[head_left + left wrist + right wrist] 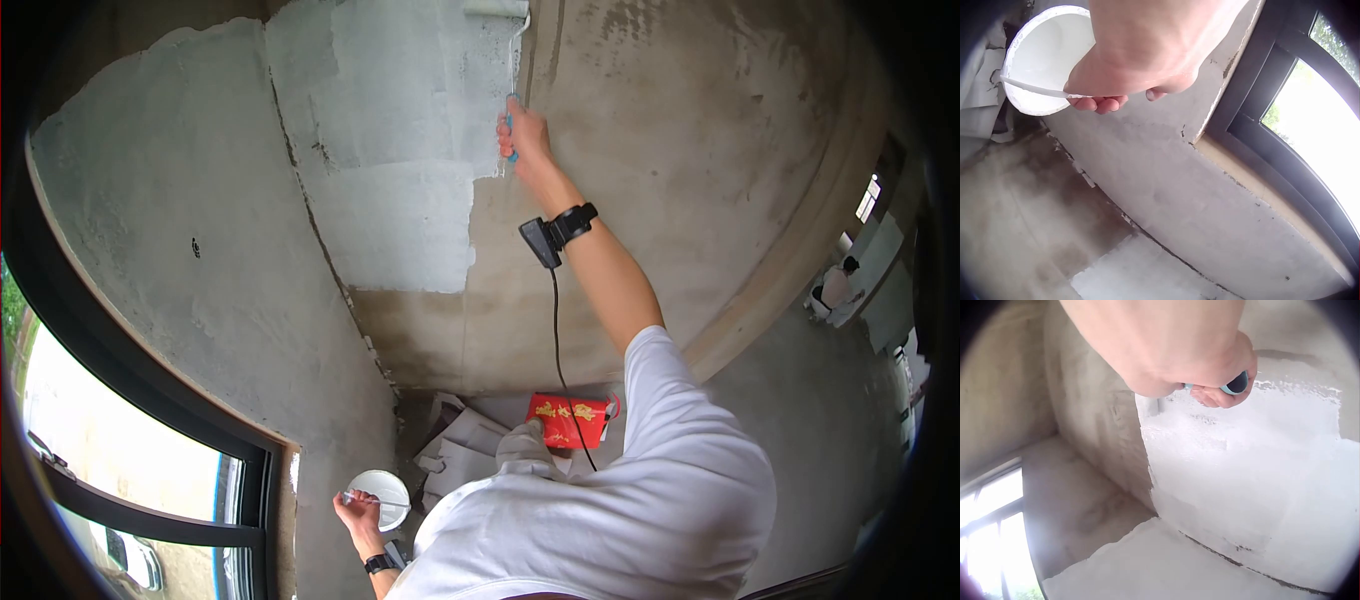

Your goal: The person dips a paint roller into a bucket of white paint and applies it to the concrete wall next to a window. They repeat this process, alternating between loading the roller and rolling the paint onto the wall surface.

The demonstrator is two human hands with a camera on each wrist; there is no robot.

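Note:
High on the wall, my right hand (527,137) grips the blue handle of a paint roller (497,8), its roller head lying against the whitened part near the top edge of the head view. In the right wrist view, the dark hollow end of the roller handle (1238,383) sticks out from the curled fingers. Low at the left, my left hand (358,514) holds the thin carrying handle of a white bucket (387,486). White coating lines the bucket's inside and rim in the left wrist view, where the bucket handle (1034,89) spans the opening into my fingers (1107,106).
Bare brownish wall (640,200) borders the white coat (400,220). A dark-framed window (265,500) stands close by my left arm. On the floor lie crumpled sheets (465,440) and a red bag (570,418). Another person (838,285) is far off at the right.

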